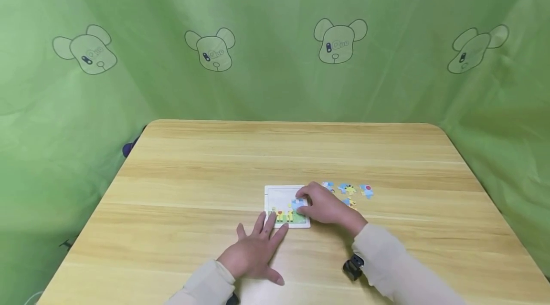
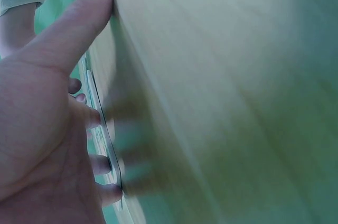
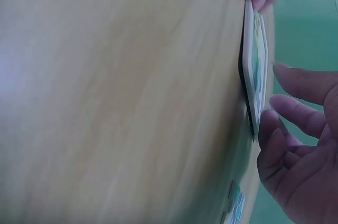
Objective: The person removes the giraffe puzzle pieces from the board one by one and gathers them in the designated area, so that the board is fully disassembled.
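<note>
A white-framed jigsaw board (image 1: 279, 186) lies flat on the table, with yellow and green picture pieces along its lower part. My left hand (image 1: 258, 250) is spread, palm down, with fingertips at the board's near-left edge; the left wrist view shows those fingers (image 2: 100, 165) along the frame. Over the board's right side, my right hand (image 1: 324, 205) has thumb and index finger on either side of a light blue puzzle piece (image 1: 297, 204). In the right wrist view, the right thumb and fingers (image 3: 301, 115) stand apart, close over the board (image 3: 248, 60), with no piece visible between them.
Several loose puzzle pieces (image 1: 366, 191) with blue and yellow print lie to the right of the board, partly behind the right hand. The wooden table (image 1: 206, 162) has rounded far corners. A green curtain (image 1: 275, 85) with bear-head drawings hangs behind and beside it.
</note>
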`<move>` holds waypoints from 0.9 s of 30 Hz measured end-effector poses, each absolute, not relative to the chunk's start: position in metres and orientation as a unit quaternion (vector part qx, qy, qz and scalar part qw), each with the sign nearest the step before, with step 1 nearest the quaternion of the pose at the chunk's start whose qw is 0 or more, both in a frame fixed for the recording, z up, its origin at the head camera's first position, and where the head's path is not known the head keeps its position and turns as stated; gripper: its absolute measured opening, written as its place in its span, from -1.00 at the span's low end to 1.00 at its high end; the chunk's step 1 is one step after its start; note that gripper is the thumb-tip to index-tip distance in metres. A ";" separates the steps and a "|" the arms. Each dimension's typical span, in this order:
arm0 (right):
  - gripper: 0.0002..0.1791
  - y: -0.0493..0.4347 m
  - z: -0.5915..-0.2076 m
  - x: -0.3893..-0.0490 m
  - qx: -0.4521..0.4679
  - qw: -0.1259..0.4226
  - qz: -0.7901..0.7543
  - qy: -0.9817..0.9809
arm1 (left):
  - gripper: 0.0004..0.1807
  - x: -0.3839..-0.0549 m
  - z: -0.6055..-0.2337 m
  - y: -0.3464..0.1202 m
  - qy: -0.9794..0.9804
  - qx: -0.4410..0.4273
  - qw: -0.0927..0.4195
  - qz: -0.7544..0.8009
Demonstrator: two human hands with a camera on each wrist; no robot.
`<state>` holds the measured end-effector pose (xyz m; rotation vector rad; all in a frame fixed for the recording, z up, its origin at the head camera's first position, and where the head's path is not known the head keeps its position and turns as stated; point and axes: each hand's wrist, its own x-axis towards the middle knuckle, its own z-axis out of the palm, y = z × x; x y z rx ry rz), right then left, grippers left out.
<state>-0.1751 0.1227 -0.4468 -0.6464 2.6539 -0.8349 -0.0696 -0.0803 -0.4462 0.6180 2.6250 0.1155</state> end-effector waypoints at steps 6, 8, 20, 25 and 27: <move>-0.61 0.116 -0.449 -0.176 -0.229 0.150 -0.268 0.924 | 0.28 -0.070 -0.447 -0.080 0.949 0.223 0.221 0.042; -0.61 0.115 -0.449 -0.176 -0.229 0.152 -0.263 0.925 | 0.28 -0.071 -0.447 -0.080 0.948 0.223 0.221 0.042; -0.65 0.114 -0.450 -0.176 -0.219 0.162 -0.257 0.927 | 0.26 -0.070 -0.445 -0.080 0.948 0.226 0.224 0.032; -0.66 0.114 -0.451 -0.178 -0.219 0.159 -0.259 0.927 | 0.26 -0.069 -0.445 -0.080 0.948 0.224 0.223 0.034; -0.67 0.114 -0.451 -0.178 -0.218 0.157 -0.258 0.928 | 0.26 -0.069 -0.444 -0.080 0.948 0.224 0.223 0.034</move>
